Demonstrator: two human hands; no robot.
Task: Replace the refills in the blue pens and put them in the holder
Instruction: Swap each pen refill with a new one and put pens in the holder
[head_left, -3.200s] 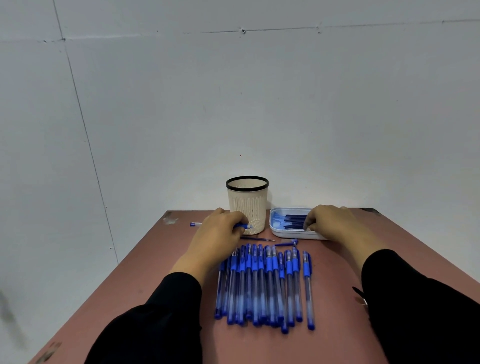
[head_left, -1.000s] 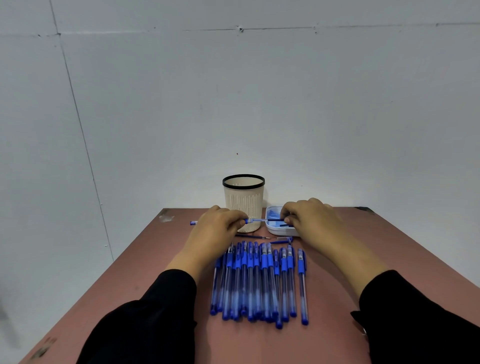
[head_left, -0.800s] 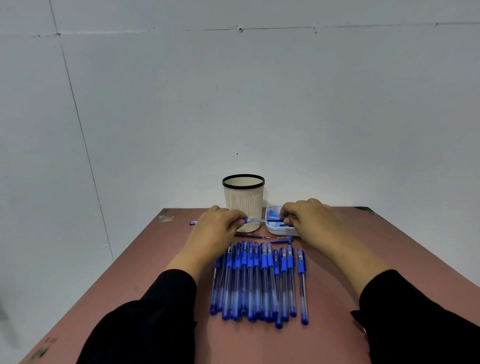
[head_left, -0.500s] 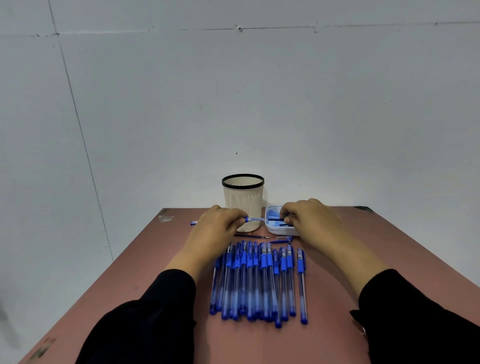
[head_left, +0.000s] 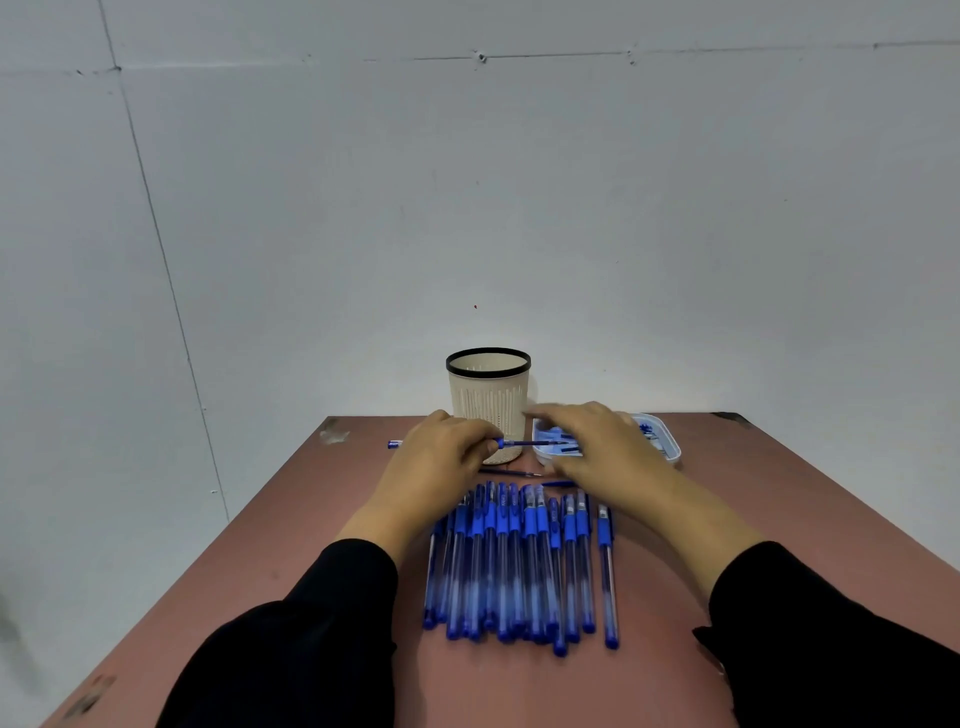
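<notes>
My left hand (head_left: 441, 462) pinches a blue pen barrel (head_left: 524, 443) mid-frame; my blurred right hand (head_left: 597, 447) hovers loose-fingered over the white plastic tray (head_left: 670, 447); reddish-brown tabletop (head_left: 779, 509) edges well apart.

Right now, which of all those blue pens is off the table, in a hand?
The pen that the left hand grips, held level in front of the holder. The row of pens lies flat on the table, untouched.
</notes>
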